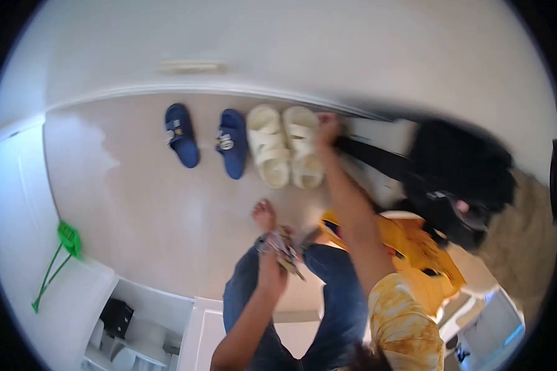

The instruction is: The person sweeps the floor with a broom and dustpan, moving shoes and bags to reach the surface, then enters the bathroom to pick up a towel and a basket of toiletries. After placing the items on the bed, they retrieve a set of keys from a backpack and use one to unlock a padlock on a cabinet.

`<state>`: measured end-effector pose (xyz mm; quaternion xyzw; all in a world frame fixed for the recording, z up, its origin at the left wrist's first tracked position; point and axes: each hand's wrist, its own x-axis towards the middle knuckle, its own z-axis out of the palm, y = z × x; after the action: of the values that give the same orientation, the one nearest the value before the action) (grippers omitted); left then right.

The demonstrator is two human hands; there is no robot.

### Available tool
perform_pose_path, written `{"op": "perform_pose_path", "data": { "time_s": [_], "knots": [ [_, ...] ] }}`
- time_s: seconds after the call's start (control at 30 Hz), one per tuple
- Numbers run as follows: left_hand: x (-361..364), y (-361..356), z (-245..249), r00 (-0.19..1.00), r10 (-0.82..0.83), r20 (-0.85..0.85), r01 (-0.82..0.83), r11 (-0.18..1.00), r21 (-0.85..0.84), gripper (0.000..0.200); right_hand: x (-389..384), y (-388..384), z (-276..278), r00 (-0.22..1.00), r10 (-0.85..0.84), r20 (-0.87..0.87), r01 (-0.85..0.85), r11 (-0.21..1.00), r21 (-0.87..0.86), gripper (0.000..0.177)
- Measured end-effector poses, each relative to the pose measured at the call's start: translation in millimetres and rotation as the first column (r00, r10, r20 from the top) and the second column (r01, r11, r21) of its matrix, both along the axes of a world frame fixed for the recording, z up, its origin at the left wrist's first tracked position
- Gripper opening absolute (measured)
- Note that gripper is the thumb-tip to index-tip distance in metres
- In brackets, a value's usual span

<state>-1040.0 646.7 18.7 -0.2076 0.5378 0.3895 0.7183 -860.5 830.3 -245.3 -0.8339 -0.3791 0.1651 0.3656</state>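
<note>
Far left, a green long-handled object (70,239) is leaning by the floor's left edge. Two blue slippers (232,143) are lying toward the far edge of the floor (136,204), slightly apart. Left hand (273,279) is hovering over the lap, its fingers curling around a crumpled, mixed-colour bundle (283,247); detail is blurring. A bare foot (264,214) is showing just beyond. Two cream sandals (269,148) are sitting side by side near the far edge, right of the blue pair. Right hand (328,128) is reaching to the right-hand sandal's outer side; fingers blurring, cannot tell whether gripping. A yellow item (418,250) is resting nearer the person; a black bag (464,164) is slumping far right.
</note>
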Motion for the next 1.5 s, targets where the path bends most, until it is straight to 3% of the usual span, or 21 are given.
{"op": "perform_pose_path", "data": {
  "time_s": [0.03,0.07,0.17,0.2,0.23,0.27,0.3,0.33,0.37,0.47,0.53,0.6,0.67,0.77,0.9,1.0,1.1,1.17,1.3,1.43,1.5],
  "knots": [
    [3.3,-9.5,-10.6,1.0,-0.017,0.011,0.017,1.0,0.024,0.025,-13.0,-14.2,39.5,0.991,0.096,0.095,-0.103,0.993,0.062,0.006],
    [5.9,-20.5,-25.8,0.999,-0.033,0.015,0.032,0.998,0.054,0.024,-30.2,-25.9,90.4,0.991,0.112,-0.071,-0.112,0.994,0.009,0.005],
    [22.8,-36.6,-14.7,0.985,-0.171,-0.022,0.172,0.981,0.087,0.023,-34.4,-79.4,300.7,0.915,0.171,-0.366,-0.091,0.97,0.227,0.004],
    [26.1,-38.0,0.3,0.977,-0.208,-0.038,0.211,0.971,0.109,0.023,-9.8,-97.8,363.6,0.976,0.209,0.059,-0.215,0.968,0.132,0.005],
    [29.7,-39.6,15.3,0.967,-0.248,-0.057,0.253,0.959,0.13,0.023,22.2,-108.2,420.1,0.979,0.201,0.019,-0.2,0.952,0.231,0.016],
    [35.6,-35.2,36.5,0.952,-0.296,-0.082,0.303,0.949,0.089,0.022,51.3,-127.6,436.8,0.955,-0.167,0.246,0.117,0.971,0.207,0.014],
    [45.4,-24.2,59.7,0.934,-0.339,-0.111,0.346,0.937,0.051,0.022,73.3,-116.6,473.8,0.952,-0.306,-0.036,0.291,0.855,0.43,0.013],
    [55.2,-13.7,77.8,0.914,-0.379,-0.145,0.385,0.923,0.013,0.021,104.4,-115.7,487.2,0.964,-0.24,0.115,0.202,0.94,0.274,0.015],
    [63.7,-5.3,86.6,0.89,-0.422,-0.174,0.446,0.885,0.132,0.018,130.4,-117.9,495.2,0.957,-0.149,0.249,0.13,0.987,0.092,0.016],
    [90.8,23.5,89.4,0.872,-0.456,-0.175,0.488,0.835,0.255,0.014,176.3,-139.9,441.6,0.913,0.285,0.293,-0.205,0.939,-0.275,0.021],
    [101.8,41.2,81.9,0.808,-0.503,-0.306,0.58,0.771,0.264,0.017,133.9,-110.7,486.3,0.804,0.288,0.519,-0.264,0.957,-0.123,0.024],
    [107.8,51.3,88.5,0.795,-0.494,-0.352,0.592,0.758,0.275,0.018,110.9,-95.7,477.2,0.765,0.477,0.432,-0.469,0.873,-0.133,0.023],
    [117.2,65.9,102.7,0.847,-0.43,-0.313,0.52,0.792,0.319,0.019,97.3,-76.2,435.8,0.597,0.554,0.58,-0.407,0.832,-0.376,0.015],
    [124.7,77.8,119.2,0.75,-0.499,-0.434,0.65,0.675,0.349,0.024,108.2,-68.8,401.1,0.367,0.771,0.52,-0.503,0.635,-0.587,0.013],
    [143.1,104.8,143.0,0.559,-0.596,-0.576,0.829,0.402,0.388,0.036,117.7,-83.5,396.4,0.361,0.736,0.573,-0.61,0.651,-0.452,0.013],
    [158.5,120.3,131.4,0.577,-0.588,-0.567,0.812,0.34,0.474,0.042,122.5,-92.1,400.3,0.469,0.765,0.441,-0.61,0.642,-0.465,0.026],
    [162.6,129.0,127.3,0.439,-0.624,-0.647,0.881,0.159,0.445,0.047,126.1,-97.7,406.3,0.605,0.662,0.442,-0.575,0.748,-0.333,0.024],
    [171.7,130.7,128.3,0.175,-0.445,-0.878,0.962,-0.113,0.249,0.053,122.3,-101.4,419.6,0.685,0.57,0.454,-0.494,0.821,-0.285,0.022],
    [195.7,137.6,129.6,-0.054,0.019,-0.998,0.951,-0.303,-0.057,0.06,117.6,-107.7,437.1,0.808,0.312,0.5,-0.337,0.941,-0.043,0.011],
    [200.0,141.7,130.9,-0.147,0.298,-0.943,0.867,-0.42,-0.268,0.056,129.1,-124.4,445.7,0.888,0.153,0.433,-0.206,0.976,0.078,0.015],
    [203.5,141.8,134.9,-0.127,0.316,-0.94,0.853,-0.449,-0.266,0.054,128.2,-130.6,446.7,0.93,0.077,0.36,-0.116,0.989,0.088,0.018]
  ]
}}
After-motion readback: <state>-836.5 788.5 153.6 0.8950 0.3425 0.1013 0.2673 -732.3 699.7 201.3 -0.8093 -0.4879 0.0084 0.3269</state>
